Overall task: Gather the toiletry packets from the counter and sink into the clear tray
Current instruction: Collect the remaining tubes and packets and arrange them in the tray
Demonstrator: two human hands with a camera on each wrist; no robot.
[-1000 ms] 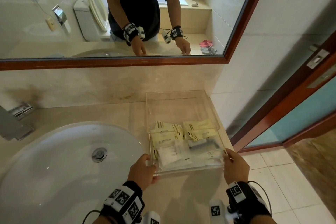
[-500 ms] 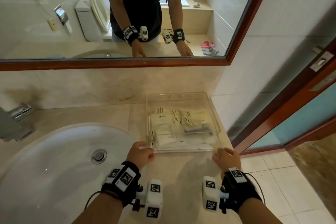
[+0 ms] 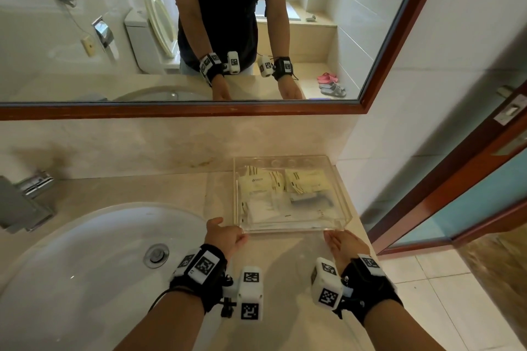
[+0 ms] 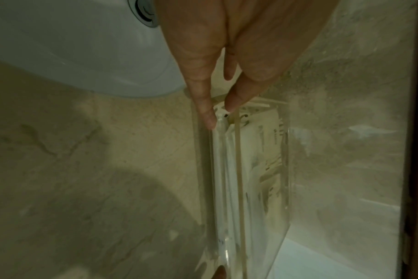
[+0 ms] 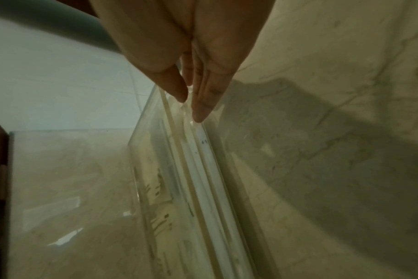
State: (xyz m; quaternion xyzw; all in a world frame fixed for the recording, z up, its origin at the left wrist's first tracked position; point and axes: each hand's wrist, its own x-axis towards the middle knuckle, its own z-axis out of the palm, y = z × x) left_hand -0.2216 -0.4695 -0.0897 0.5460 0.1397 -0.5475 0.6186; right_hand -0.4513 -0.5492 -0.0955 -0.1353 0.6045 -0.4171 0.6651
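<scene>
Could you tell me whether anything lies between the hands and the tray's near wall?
Nothing visible does. The left hand and right hand sit at the near corners of the tray, straight fingertips at its wall. The packets are already inside.

The head view is evenly bright and sharp through the middle, with soft daylight showing in the mirror [image 3: 114, 23] across the upper half. Straight lines bow toward the edges, most plainly the door frame [image 3: 456, 179] at right. Soft arm shadows fall on the table [image 3: 285, 253] in the lower centre. Both wrist views are dim, grainy and soft, the hands at the top of each out of focus. Pale glare streaks run along the tray [image 4: 227, 169] wall.
</scene>
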